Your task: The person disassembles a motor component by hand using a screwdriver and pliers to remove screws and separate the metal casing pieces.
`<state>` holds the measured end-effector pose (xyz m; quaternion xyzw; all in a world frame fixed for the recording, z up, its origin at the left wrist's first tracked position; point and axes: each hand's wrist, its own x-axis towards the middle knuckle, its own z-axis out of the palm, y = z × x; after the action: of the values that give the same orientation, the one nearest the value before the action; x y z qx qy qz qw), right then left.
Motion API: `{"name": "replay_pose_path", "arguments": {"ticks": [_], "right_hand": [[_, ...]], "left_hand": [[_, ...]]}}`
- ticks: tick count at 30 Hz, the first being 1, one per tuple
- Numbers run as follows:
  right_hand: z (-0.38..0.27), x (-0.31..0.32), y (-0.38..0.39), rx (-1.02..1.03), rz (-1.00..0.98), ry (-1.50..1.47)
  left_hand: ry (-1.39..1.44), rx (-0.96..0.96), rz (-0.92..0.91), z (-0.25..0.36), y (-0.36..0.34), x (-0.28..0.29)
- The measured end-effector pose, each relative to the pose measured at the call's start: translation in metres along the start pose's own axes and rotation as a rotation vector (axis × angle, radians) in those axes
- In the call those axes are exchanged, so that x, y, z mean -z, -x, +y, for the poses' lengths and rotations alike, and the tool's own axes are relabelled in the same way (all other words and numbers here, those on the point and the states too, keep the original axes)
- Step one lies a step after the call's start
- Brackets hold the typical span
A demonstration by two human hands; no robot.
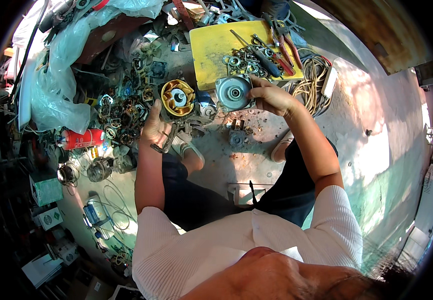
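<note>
My left hand [155, 128] is closed around the side of a round gold-coloured rotor [186, 110] with a pale hub and a short shaft at its centre. The thumb points up along the near side, and the other fingers are mostly hidden. In my right hand [272, 97] is a grey metal motor end cover [232, 99], dish-shaped, with a bearing at its centre. My thumb lies on its right rim while the fingers curl behind. The two parts are held apart, side by side. The cover is by the near edge of a yellow board [209, 55].
Pliers [292, 50], screwdrivers [264, 59] and several metal rings [235, 61] lie on the board. Coiled cable [312, 85] sits right of it. Scrap parts [126, 107] and a red cylinder [82, 139] crowd the left. A small dark block [236, 138] rests between my feet.
</note>
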<state>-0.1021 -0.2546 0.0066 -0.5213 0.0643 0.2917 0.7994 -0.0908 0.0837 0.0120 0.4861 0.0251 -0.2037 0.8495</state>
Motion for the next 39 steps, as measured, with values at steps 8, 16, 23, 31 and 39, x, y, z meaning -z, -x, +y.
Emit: {"name": "replay_pose_path", "arguments": {"ticks": [8,16,23,31,39], "right_hand": [[0.004,-0.029,-0.037,0.097,0.062,-0.102],[0.006,-0.037,-0.057,0.838,0.603,1.014],[0.012,-0.072,-0.028,0.427,0.042,0.441],[0.026,-0.077,-0.019,0.285,-0.057,0.531],[0.026,-0.073,0.001,0.391,0.034,0.588]], "left_hand": [[0.175,-0.015,-0.063,-0.001,-0.011,0.044],[0.207,0.086,-0.127,-0.002,-0.005,0.028],[-0.012,0.246,-0.143,-0.002,0.004,-0.002],[-0.298,0.113,-0.195,-0.018,-0.006,-0.037],[-0.469,0.149,-0.267,-0.006,-0.002,-0.054]]}}
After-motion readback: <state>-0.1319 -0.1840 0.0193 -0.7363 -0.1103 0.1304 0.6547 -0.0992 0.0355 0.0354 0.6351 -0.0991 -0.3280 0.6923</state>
